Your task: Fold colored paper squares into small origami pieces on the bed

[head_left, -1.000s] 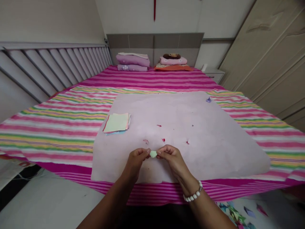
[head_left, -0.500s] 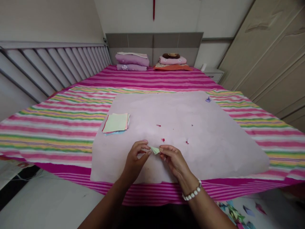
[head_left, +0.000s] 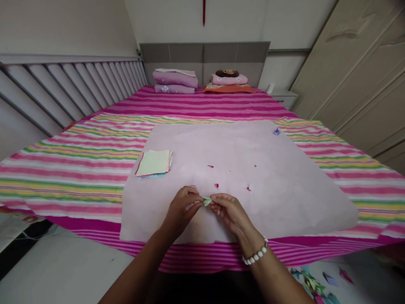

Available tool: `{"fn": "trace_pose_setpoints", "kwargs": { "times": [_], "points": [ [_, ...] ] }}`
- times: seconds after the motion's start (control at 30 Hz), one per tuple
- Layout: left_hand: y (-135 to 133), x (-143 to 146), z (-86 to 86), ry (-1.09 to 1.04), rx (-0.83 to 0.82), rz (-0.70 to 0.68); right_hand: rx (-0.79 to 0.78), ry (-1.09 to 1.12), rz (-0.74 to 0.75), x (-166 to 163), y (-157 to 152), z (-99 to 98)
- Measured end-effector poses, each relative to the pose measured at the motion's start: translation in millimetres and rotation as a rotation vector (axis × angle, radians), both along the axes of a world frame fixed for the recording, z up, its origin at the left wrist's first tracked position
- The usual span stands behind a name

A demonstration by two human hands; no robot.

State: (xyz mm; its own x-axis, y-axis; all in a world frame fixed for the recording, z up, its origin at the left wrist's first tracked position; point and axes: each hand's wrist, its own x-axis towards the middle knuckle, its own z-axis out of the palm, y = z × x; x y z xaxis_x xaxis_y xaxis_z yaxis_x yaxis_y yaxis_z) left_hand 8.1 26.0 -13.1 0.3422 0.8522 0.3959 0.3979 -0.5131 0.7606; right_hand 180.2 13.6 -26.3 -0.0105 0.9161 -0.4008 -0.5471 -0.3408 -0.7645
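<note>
A small piece of folded light-green paper point(head_left: 207, 201) is held between my two hands, just above the large pale sheet point(head_left: 284, 185). My left hand point(head_left: 185, 207) pinches its left end between thumb and fingers. On the opposite end, my right hand point(head_left: 228, 209) grips it with thumb and forefinger, the other fingers curled beneath; a white bead bracelet point(head_left: 255, 256) circles that wrist. Fingertips partly cover the folded paper. Left of my hands lies a stack of square coloured paper point(head_left: 153, 163), light green on top.
Red paper scraps point(head_left: 216, 185) dot the sheet. A purple folded paper piece point(head_left: 276, 131) sits at its far right corner. The sheet lies on a striped bed point(head_left: 79, 177). Several folded paper pieces point(head_left: 311, 283) lie on the floor at lower right. Folded bedding point(head_left: 175, 80) stands by the headboard.
My left thumb and fingers have moved slightly right and closed on the left end of the green paper. My right hand has stayed nearly in place.
</note>
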Motion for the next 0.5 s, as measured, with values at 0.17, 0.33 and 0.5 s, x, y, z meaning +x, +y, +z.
{"fn": "trace_pose_setpoints", "kwargs": {
  "times": [0.17, 0.33, 0.5],
  "points": [
    [13, 5, -5.4, -0.064, -0.107, -0.038, 0.056, -0.096, 0.015, 1, 7, -4.1],
    [31, 9, -21.8, -0.134, -0.203, 0.025, 0.205, -0.272, -0.067, 2, 17, -13.2],
    [44, 14, -38.1, -0.139, -0.124, 0.037, 0.547, -0.582, -0.123, 4, 29, -23.9]
  ]
}}
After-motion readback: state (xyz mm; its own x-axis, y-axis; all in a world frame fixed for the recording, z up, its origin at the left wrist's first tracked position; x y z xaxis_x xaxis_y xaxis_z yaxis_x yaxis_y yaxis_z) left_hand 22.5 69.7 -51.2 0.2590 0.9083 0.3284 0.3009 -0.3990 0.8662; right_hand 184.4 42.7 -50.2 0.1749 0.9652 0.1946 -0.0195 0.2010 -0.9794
